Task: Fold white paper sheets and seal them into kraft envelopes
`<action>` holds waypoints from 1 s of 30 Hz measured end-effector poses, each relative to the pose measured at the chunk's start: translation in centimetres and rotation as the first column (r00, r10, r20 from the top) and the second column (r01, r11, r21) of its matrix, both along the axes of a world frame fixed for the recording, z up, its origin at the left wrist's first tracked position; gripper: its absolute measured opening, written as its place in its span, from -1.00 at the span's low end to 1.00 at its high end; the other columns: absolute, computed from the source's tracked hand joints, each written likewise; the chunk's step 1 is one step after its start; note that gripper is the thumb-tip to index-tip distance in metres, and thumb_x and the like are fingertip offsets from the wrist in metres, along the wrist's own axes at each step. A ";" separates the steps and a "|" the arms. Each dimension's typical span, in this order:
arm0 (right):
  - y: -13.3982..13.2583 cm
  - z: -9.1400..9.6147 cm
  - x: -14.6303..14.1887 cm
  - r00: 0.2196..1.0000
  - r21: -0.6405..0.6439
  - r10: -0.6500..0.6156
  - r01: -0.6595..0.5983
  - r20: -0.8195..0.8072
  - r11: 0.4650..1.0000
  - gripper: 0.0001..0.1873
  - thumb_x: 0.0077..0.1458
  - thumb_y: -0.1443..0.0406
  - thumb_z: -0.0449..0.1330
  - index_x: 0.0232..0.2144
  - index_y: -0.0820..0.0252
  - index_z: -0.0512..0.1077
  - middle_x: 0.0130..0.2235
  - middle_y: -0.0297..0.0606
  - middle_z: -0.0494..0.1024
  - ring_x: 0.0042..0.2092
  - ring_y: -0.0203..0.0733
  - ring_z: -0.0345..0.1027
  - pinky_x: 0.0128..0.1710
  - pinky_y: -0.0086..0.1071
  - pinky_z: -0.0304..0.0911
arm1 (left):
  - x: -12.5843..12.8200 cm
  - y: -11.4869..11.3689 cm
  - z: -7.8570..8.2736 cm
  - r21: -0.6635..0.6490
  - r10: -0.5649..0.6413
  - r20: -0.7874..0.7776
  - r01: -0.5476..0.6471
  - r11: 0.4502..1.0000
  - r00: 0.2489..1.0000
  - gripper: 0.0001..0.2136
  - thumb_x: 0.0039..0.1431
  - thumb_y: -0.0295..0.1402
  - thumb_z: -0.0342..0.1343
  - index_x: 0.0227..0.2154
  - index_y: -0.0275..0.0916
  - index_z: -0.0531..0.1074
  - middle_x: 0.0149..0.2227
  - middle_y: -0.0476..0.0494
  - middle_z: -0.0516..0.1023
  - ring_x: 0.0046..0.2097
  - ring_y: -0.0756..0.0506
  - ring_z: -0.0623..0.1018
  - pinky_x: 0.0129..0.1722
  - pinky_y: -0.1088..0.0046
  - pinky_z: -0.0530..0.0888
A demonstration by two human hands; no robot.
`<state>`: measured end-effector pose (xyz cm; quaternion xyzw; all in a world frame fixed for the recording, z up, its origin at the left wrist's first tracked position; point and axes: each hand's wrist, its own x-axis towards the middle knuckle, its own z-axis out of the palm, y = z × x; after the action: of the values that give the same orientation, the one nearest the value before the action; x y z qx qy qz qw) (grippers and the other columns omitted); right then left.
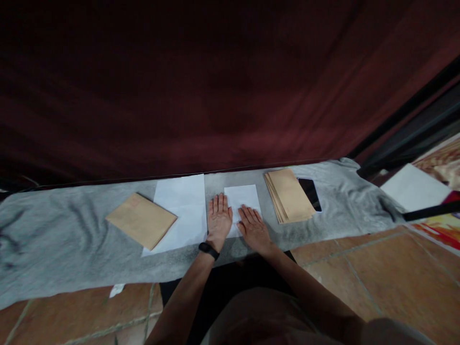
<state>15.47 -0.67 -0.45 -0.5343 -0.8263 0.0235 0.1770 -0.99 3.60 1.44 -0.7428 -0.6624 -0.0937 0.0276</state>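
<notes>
A folded white sheet of paper (241,192) lies in front of me on a grey cloth. My left hand (219,218) rests flat along its left edge, fingers stretched out, a black band on the wrist. On the sheet's lower right part lies my right hand (253,227), palm down with fingers extended. Larger white paper (183,206) is spread to the left of my left hand. Brown envelopes (142,218) lie partly over that paper's left side. To the right of my right hand is a fanned stack of brown envelopes (290,196).
The grey cloth (68,235) covers a long narrow surface. A phone (309,194) lies beside the right-hand stack, partly under it. Behind hangs a dark red curtain (215,96). Tiled floor (381,268) shows below, with a white scrap (117,290) on the left.
</notes>
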 end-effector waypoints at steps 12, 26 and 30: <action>-0.2 -0.2 0.7 1.000 0.007 -0.022 0.021 0.017 1.000 -0.41 0.40 0.28 -0.01 0.40 0.31 0.16 0.44 -0.09 0.15 0.45 -0.04 0.01 0.44 -0.05 -0.07 | 1.7 -4.9 -0.7 0.006 -0.218 0.138 0.219 0.976 0.966 -0.49 0.47 -0.33 -0.23 0.40 -0.38 0.14 0.43 -0.28 0.17 0.47 -0.19 0.12 0.44 0.10 0.17; -1.1 -1.3 2.7 0.992 0.111 -0.121 0.123 -0.024 0.986 -0.38 0.44 0.18 -0.02 0.42 0.35 0.11 0.39 -0.03 0.25 0.40 0.02 0.14 0.39 -0.04 0.06 | -0.2 -7.2 -0.2 0.012 -0.124 0.148 0.123 0.992 0.981 -0.54 0.45 -0.30 -0.15 0.27 -0.35 0.36 0.32 -0.32 0.38 0.39 -0.26 0.30 0.38 0.03 0.25; -1.4 -1.5 3.3 0.989 0.129 -0.145 0.144 -0.003 0.981 -0.39 0.45 0.21 -0.04 0.43 0.36 0.08 0.39 -0.01 0.26 0.39 0.03 0.16 0.38 -0.05 0.07 | -0.1 -7.2 -0.9 0.029 -0.099 0.160 0.096 0.995 0.982 -0.52 0.44 -0.31 -0.16 0.31 -0.39 0.29 0.35 -0.38 0.32 0.39 -0.28 0.30 0.36 -0.02 0.27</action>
<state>18.81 -2.05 -1.91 -0.5804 -0.7855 -0.0444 0.2099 -1.10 -3.62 0.53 -0.7640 -0.6242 -0.1618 -0.0227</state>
